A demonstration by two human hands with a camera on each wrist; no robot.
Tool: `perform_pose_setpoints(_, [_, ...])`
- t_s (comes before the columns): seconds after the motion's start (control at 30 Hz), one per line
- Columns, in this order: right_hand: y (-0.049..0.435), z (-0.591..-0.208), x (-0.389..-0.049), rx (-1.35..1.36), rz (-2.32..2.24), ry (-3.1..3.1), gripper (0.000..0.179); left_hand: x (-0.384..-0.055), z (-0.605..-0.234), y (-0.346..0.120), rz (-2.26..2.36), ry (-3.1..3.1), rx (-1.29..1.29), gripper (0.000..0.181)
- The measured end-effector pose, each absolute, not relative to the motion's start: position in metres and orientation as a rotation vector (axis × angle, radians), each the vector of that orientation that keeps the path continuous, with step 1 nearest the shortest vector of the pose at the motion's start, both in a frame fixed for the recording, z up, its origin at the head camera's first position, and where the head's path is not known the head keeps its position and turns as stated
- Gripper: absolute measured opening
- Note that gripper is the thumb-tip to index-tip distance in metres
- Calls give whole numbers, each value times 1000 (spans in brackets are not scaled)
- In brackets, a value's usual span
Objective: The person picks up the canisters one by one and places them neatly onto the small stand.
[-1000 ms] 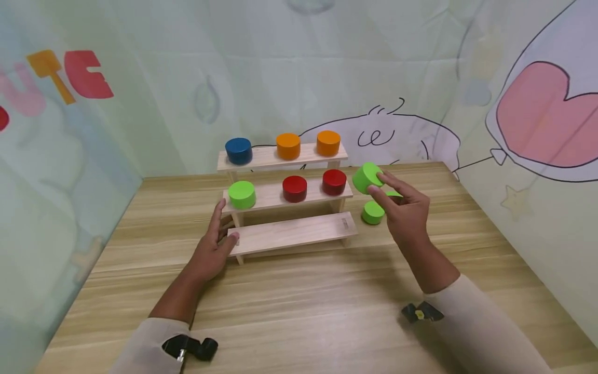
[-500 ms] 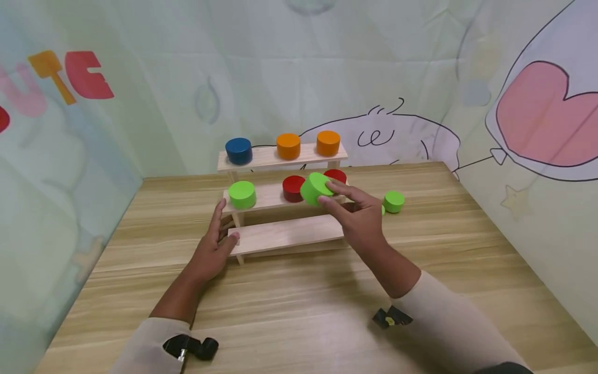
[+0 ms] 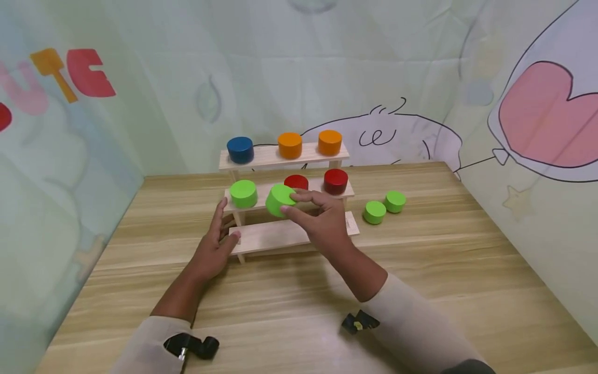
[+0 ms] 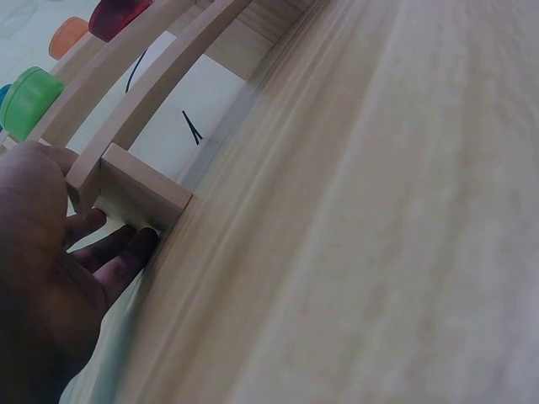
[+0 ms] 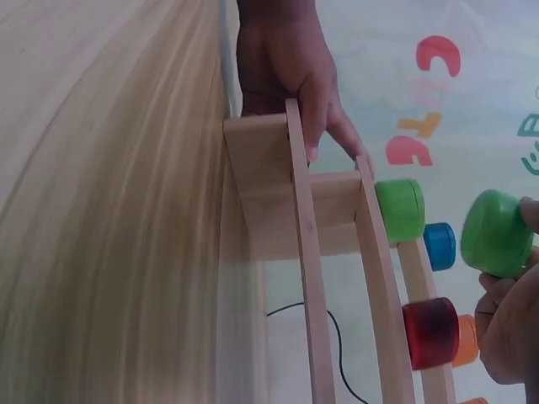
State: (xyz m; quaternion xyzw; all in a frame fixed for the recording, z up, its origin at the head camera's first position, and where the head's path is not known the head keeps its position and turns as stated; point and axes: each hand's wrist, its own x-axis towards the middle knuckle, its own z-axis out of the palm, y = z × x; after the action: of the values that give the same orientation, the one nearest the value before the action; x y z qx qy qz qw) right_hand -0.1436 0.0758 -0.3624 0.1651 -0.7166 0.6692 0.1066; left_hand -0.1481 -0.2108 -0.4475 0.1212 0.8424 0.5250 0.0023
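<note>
A three-step wooden rack [image 3: 275, 236] stands on the table. My left hand [image 3: 213, 254] grips its left end, the thumb on the lowest step and the fingers along the side. With thumb and fingertips my right hand [image 3: 327, 223] pinches a light green cylinder block [image 3: 279, 201], tilted and raised over the lower step. Another green block [image 3: 243, 194] sits at the left of the middle step, with two red blocks [image 3: 335, 182] to its right; the held block partly hides one of them. On the top step are a blue block [image 3: 240, 150] and two orange blocks [image 3: 329, 143].
Two green blocks [image 3: 375, 212] lie on the wood-grain table [image 3: 289, 311] to the right of the rack. A printed cloth backdrop [image 3: 261, 67] rises behind and beside the table. Each sleeve bears a black wrist mount [image 3: 191, 345].
My right hand has carried the green block leftward from beside the rack to over its steps, uncovering the two green blocks on the table. The left hand has stayed at the rack's left end.
</note>
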Motion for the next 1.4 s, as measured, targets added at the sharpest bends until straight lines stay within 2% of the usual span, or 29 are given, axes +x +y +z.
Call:
perform_pose_setpoints(0.27, [49, -367, -138, 503, 1787, -2329, 32, -149, -449, -211, 1664, 2630, 387, 85])
perform_pose_setpoints(0.4, [38, -373, -136, 600, 1628, -2402, 34, -149, -450, -210, 1671, 2624, 401, 85])
perform_pose_setpoints(0.6, [27, -383, -135, 679, 1420, -2512, 26, -147, -452, -209, 1677, 2615, 401, 84])
perform_pose_setpoints(0.73, [22, -386, -136, 707, 1300, -2544, 27, -148, -450, -210, 1648, 2633, 378, 83])
perform_pose_setpoints(1.4, [12, -385, -140, 698, 1109, -2678, 28, -150, -450, -211, 1635, 2648, 391, 81])
